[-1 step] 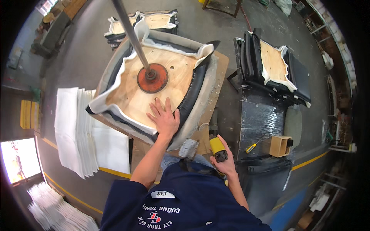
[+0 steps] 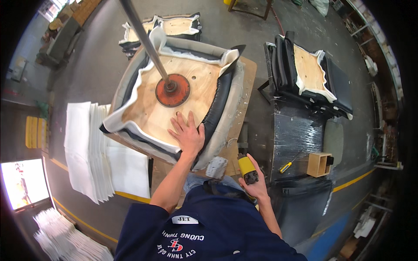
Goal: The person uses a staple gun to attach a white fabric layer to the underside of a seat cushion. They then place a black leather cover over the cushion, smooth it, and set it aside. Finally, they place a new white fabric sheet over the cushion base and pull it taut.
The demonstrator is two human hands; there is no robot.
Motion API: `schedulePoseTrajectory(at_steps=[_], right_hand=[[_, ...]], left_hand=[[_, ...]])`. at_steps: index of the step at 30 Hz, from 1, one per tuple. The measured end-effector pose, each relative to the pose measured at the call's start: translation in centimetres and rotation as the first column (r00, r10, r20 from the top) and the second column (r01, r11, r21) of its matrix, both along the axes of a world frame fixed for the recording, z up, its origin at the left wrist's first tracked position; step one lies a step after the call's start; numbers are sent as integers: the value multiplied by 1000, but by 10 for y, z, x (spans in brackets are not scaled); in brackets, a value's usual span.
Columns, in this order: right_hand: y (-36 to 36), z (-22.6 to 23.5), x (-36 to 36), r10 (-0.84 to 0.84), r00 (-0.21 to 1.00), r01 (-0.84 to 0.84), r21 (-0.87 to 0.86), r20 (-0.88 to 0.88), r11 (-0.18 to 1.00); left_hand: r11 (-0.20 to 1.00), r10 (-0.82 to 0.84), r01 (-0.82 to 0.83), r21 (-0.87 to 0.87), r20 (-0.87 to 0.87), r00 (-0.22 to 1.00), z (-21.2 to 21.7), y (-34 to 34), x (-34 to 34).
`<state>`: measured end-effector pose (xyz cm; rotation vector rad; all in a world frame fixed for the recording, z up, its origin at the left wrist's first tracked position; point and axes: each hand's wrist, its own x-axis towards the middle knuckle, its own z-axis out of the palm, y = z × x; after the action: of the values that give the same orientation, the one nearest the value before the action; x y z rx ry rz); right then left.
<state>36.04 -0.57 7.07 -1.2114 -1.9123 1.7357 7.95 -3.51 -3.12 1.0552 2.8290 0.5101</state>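
An upside-down seat cushion lies in front of me, with a bare plywood base (image 2: 152, 114), white padding (image 2: 136, 87) and a black cover (image 2: 212, 102) around its edges. On the plywood, my left hand (image 2: 190, 137) rests flat with fingers spread. Just beyond those fingertips, a round red plate (image 2: 178, 101) on a metal rod (image 2: 149, 47) sits against the base. My right hand (image 2: 258, 185) is wrapped round a yellow and black staple gun (image 2: 246, 165), held low beside the cushion's near right corner. The staple gun's lower part is hidden.
White padding sheets (image 2: 80, 148) are stacked at left. On the right, black cushions (image 2: 282, 65) lie on a plastic-wrapped bench (image 2: 296, 126), with a yellow screwdriver (image 2: 285, 167) and a small wooden box (image 2: 317, 165). More plywood-backed cushions (image 2: 178, 26) lie at the back.
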Motion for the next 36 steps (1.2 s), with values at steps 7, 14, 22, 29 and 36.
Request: schedulePoseTrajectory(at_steps=[7, 14, 22, 29, 36], right_hand=[[-9, -8, 12, 39, 999, -39, -53, -1, 998], [-14, 2, -19, 182, 983, -182, -41, -4, 983], [-19, -8, -55, 271, 962, -269, 58, -24, 961], [-3, -10, -77, 133, 991, -133, 85, 2, 987], [10, -37, -79, 66, 995, -65, 21, -71, 998]], left_hand=[[958, -239, 176, 226, 294, 925, 27, -16, -35], [817, -536, 558, -142, 168, 827, 79, -95, -71], [762, -640, 645, 50, 205, 740, 48, -78, -68], [789, -613, 610, 78, 177, 770, 42, -59, -54], [805, -592, 592, 33, -23, 806, 33, -29, -31]])
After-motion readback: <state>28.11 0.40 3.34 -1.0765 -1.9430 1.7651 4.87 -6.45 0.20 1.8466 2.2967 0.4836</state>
